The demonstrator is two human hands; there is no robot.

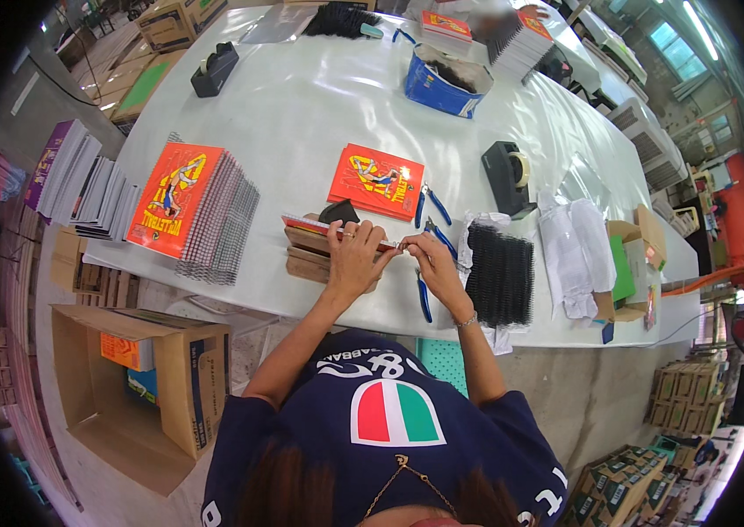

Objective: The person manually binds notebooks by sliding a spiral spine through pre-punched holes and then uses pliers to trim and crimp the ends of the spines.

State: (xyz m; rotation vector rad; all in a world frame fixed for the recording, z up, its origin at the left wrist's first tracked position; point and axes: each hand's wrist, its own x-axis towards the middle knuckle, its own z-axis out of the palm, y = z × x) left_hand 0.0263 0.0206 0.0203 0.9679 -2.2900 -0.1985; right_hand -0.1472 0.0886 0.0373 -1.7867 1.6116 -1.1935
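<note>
Thin red-edged white-paper notebook (309,226) at twelve o'clock of brown wooden block (309,265); left hand (357,255) clamped on notebook, seemingly steadying. Right hand (435,263): fingertips together at notebook's three-o'clock end; anything pinched, cannot tell. Black wire-like coil bundle (502,277) at three o'clock, apparently for reach.

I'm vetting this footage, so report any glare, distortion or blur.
Head view: pale glare streaks the white table; same view: fisheye bends its edges, corners black; same view: a smeared patch beside the far notebook stack, left hand and right hand fairly sharp.
</note>
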